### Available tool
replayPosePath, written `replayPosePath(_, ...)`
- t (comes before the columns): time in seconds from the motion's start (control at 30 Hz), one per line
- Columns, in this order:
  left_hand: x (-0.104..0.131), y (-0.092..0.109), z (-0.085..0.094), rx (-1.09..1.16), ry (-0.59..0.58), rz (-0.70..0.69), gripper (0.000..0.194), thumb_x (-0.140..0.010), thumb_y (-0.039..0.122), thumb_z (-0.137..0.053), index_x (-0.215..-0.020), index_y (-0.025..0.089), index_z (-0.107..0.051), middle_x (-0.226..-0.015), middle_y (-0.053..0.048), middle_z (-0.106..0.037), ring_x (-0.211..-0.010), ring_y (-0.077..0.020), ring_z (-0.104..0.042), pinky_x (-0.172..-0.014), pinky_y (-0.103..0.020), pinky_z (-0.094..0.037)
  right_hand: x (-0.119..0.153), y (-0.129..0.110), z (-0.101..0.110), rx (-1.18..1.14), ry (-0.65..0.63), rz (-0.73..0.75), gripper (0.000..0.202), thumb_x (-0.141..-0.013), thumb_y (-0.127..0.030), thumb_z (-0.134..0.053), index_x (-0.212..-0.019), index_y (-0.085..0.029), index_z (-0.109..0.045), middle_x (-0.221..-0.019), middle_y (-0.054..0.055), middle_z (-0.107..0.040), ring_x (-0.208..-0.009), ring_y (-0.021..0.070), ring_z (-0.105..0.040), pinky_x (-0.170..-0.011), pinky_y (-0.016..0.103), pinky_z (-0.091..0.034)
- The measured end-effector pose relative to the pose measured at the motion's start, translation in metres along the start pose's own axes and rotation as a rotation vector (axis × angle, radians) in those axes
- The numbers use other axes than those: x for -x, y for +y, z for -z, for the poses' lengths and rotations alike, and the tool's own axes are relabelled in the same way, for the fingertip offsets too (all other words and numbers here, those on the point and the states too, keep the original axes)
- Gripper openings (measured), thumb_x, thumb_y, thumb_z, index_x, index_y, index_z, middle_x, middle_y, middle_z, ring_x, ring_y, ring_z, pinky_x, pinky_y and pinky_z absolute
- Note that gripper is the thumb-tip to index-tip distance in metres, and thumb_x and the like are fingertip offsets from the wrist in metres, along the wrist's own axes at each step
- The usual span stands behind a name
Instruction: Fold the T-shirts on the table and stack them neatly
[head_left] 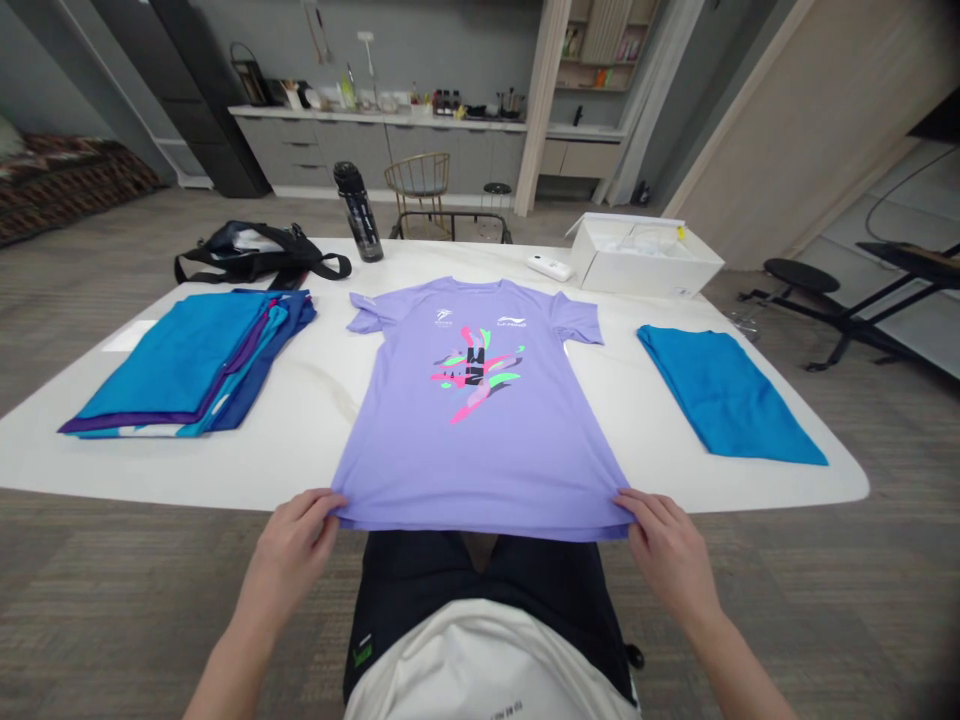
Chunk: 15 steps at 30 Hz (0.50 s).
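A lavender T-shirt (480,440) with a bright print on its chest lies spread flat, front up, on the white table (300,440), its collar at the far side. The hem reaches the table's near edge. My left hand (298,530) pinches the hem's left corner, and my right hand (664,540) pinches the right corner. To the left is a stack of folded clothes (180,355), blue on top with purple and dark blue below. A single folded blue garment (731,395) lies flat on the right.
At the table's far side are a black bag (262,250), a dark bottle (358,215), a white remote-like object (549,267) and an open white box (645,255). A chair (418,180) and a kitchen counter (375,118) are beyond.
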<state>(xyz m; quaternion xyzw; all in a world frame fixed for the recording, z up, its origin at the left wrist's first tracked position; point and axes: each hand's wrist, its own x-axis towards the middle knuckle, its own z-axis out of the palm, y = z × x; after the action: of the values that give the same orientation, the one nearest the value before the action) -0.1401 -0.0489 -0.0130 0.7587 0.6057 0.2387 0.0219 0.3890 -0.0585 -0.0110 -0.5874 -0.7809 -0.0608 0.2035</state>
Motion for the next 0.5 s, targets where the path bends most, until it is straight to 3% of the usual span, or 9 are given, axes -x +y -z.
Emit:
replayPosePath(0.13, 0.007, 0.005, 0.009, -0.022, -0.038, -0.059, 0.021, -0.093, 0.030, -0.055, -0.106, 0.027, -0.072, -0.107, -0.004, -0.074, -0.099, -0.0242, -0.069, -0.090, -0.039, -0.052, 0.010, 0.002, 0.002, -0.045, 0.000, -0.050, 0.017, -0.094, -0.029, -0.057, -0.102, -0.023, -0.071, -0.103, 0.008, -0.071, -0.097, 0.0260, -0.065, -0.087, 0.042, -0.049)
replayPosePath(0.27, -0.006, 0.012, 0.014, 0.057, -0.016, -0.008, 0.024, -0.095, 0.041, -0.056, -0.108, 0.027, -0.071, -0.109, -0.006, -0.074, -0.101, -0.0251, -0.068, -0.091, -0.039, -0.053, 0.001, 0.006, 0.007, -0.129, -0.033, -0.118, 0.025, -0.096, -0.045, -0.060, -0.103, -0.025, -0.072, -0.100, 0.007, -0.072, -0.093, 0.0254, -0.065, -0.085, 0.041, -0.048)
replayPosePath(0.37, -0.042, 0.009, 0.010, 0.133, 0.010, 0.096, 0.029, -0.098, 0.043, -0.051, -0.113, 0.025, -0.068, -0.112, -0.007, -0.071, -0.104, -0.0237, -0.067, -0.089, -0.035, -0.054, -0.032, 0.016, 0.002, -0.195, -0.056, -0.232, 0.029, -0.099, -0.048, -0.054, -0.100, -0.024, -0.071, -0.093, 0.006, -0.072, -0.081, 0.0221, -0.064, -0.078, 0.038, -0.049)
replayPosePath(0.5, -0.128, -0.009, -0.007, 0.126, 0.038, 0.197, 0.035, -0.096, 0.041, -0.049, -0.119, 0.022, -0.066, -0.116, -0.008, -0.068, -0.101, -0.0233, -0.068, -0.084, -0.034, -0.055, -0.113, 0.035, -0.020, -0.300, -0.125, -0.252, 0.030, -0.097, -0.047, -0.054, -0.103, -0.023, -0.071, -0.098, 0.005, -0.073, -0.076, 0.0195, -0.063, -0.075, 0.034, -0.051)
